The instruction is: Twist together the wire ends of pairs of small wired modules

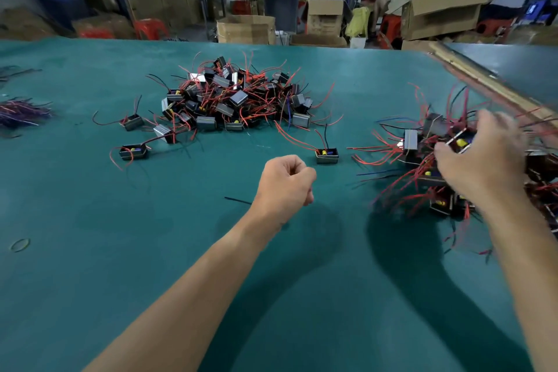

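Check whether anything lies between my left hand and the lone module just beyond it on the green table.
Nothing visible does. Only bare green table separates the left hand from the lone module. Its red wires trail away toward the central pile. The right hand grips a second module at the right pile.

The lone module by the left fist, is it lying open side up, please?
Open side up: the module shows yellow and blue inside its rim.
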